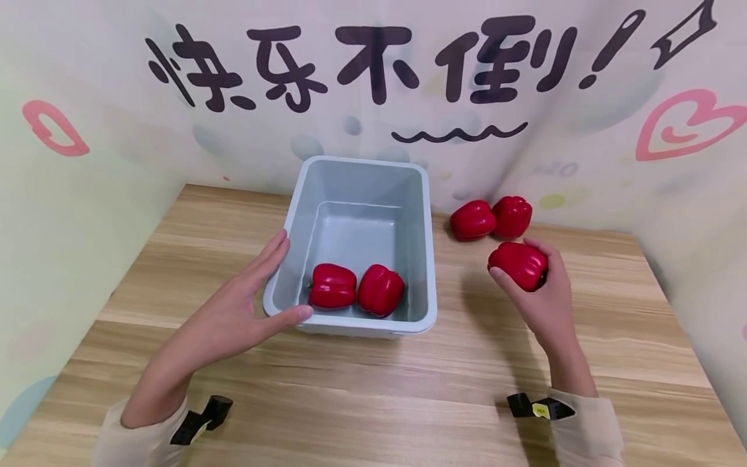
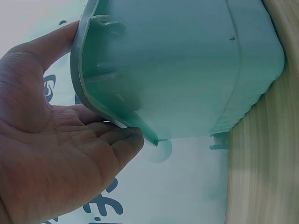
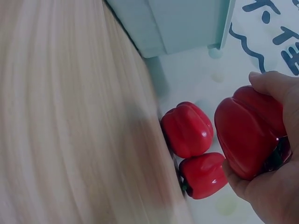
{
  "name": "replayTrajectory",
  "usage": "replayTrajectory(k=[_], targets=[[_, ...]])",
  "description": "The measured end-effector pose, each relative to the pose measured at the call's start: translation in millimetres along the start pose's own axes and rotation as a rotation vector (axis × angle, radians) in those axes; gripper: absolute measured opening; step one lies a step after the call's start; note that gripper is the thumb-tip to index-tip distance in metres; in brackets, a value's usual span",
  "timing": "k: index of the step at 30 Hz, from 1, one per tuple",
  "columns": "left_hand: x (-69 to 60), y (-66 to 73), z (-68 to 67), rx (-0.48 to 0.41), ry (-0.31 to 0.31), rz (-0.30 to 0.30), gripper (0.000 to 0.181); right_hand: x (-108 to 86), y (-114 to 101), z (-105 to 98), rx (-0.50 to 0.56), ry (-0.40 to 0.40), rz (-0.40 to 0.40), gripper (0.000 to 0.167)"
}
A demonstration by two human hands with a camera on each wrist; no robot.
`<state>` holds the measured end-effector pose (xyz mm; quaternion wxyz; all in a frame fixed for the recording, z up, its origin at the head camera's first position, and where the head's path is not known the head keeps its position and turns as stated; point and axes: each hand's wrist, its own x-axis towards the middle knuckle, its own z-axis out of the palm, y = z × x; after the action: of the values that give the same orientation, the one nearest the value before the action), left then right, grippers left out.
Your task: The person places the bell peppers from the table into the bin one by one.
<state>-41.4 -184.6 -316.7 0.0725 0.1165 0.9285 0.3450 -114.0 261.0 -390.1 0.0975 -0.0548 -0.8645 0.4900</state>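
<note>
My right hand [image 1: 545, 298] grips a red bell pepper [image 1: 518, 264], held above the wooden table. In the right wrist view the pepper [image 3: 250, 133] sits between thumb and fingers, its dark green stem end turned toward the palm. My left hand [image 1: 233, 318] rests at the near left corner of a light grey-blue plastic bin [image 1: 433, 279], fingers along the left side and thumb over the front rim. From the left wrist, the fingers of this hand [image 2: 60, 140] touch the rim, extended with a slight bend. Inside the bin, a bell pepper [image 1: 332, 286] lies beside another pepper [image 1: 380, 290].
At the table's back edge, right of the bin, lie a bell pepper [image 1: 473, 220] and another pepper [image 1: 512, 217], touching. A printed cloth [image 1: 362, 123] with dark lettering hangs right behind the wooden table [image 1: 362, 395].
</note>
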Motion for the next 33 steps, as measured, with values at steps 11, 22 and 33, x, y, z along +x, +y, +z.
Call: replayTrajectory(k=[11,22,33], targets=[[-0.1,-0.6,-0.1,-0.003,0.003,0.009,0.103,-11.9,-21.5,2.6,-0.021,-0.039,-0.097,0.079],[-2.3,-1.8,2.1,-0.007,0.002,0.005,0.104,-25.2,-40.3,3.1,0.042,-0.053,-0.127,0.074],[-0.5,-1.4,1.2,-0.021,0.000,0.000,0.104,-34.3,-62.5,-1.5,0.051,-0.049,-0.186,0.076]])
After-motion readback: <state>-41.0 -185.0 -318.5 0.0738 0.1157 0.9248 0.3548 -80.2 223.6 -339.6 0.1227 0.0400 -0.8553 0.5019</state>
